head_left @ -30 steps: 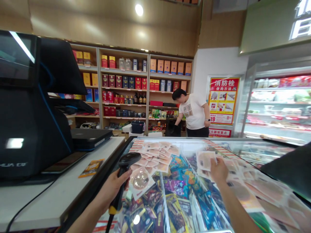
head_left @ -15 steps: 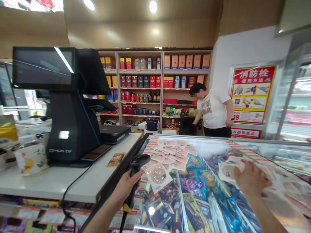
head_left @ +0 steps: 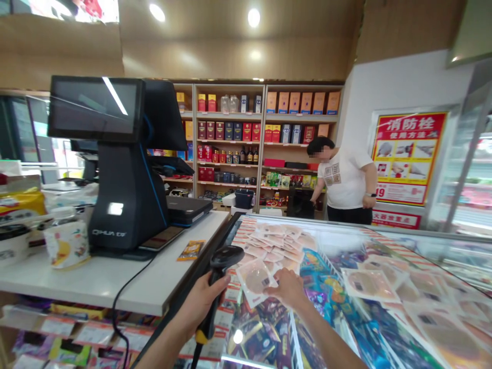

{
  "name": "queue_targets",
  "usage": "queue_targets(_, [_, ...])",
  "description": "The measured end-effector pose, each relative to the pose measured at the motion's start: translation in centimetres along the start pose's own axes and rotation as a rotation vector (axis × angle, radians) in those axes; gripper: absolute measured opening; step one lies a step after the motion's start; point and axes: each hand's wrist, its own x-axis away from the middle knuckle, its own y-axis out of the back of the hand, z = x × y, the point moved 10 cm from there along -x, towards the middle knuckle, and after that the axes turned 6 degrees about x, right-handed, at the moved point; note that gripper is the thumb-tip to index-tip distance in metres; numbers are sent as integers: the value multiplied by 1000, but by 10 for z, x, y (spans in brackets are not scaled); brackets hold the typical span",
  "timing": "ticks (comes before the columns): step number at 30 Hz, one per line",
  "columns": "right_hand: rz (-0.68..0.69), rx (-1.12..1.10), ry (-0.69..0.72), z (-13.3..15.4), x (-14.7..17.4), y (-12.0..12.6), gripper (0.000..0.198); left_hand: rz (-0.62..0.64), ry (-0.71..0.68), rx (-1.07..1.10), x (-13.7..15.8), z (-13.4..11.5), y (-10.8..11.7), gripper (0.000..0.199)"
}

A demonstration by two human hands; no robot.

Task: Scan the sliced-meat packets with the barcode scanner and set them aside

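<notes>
A black barcode scanner [head_left: 226, 256] with a yellow band near its base is upright in my left hand [head_left: 205, 300], fingers wrapped round its handle. Its head faces a flat clear packet [head_left: 257, 281] with a pale round disc and a barcode label. The fingers of my right hand [head_left: 287, 288] are closed on the packet's right edge. Behind it, a heap of similar packets [head_left: 282, 238] lies on the glass freezer top [head_left: 246, 223]. Off to the right, more of these flat packets [head_left: 369, 284] are spread over the glass.
A checkout terminal [head_left: 126, 195] stands on the white counter [head_left: 161, 287] at left, near a small orange packet [head_left: 191, 250] and a patterned paper cup [head_left: 67, 245]. Wrapped ices [head_left: 265, 333] show through the glass. A person in white [head_left: 346, 177] stands by the shelves [head_left: 230, 118].
My right hand has moved left from the right-hand packets to the packet before the scanner and closed on it. The scanner stays in my left hand. The view has shifted slightly left.
</notes>
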Motion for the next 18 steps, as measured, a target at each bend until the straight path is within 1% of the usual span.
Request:
queue_targets(2, [27,-255,-12,-5,-5,-2,24,28,-2,-16,1,-1,-1,32])
queue_targets(4, [21,-572,-40,-13,-13,2,20,66,-19,-56,2,-3,-4,32])
queue_targets(6, [-44,-825,-98,-27,-21,12,23,98,-31,-98,2,-6,-9,32])
queue_targets(7, [-88,-902,-137,-37,-25,17,24,113,-36,-113,2,-7,-13,31])
queue_targets(9, [-168,-976,-190,-56,-31,27,24,130,-45,-133,1,-12,-24,31])
queue_targets(13, [-300,-994,-233,-87,-35,42,27,201,-54,-129,1,-19,-54,30])
queue_targets(18, [-369,-965,-217,-101,-33,55,32,298,-72,-132,-2,-20,-84,28])
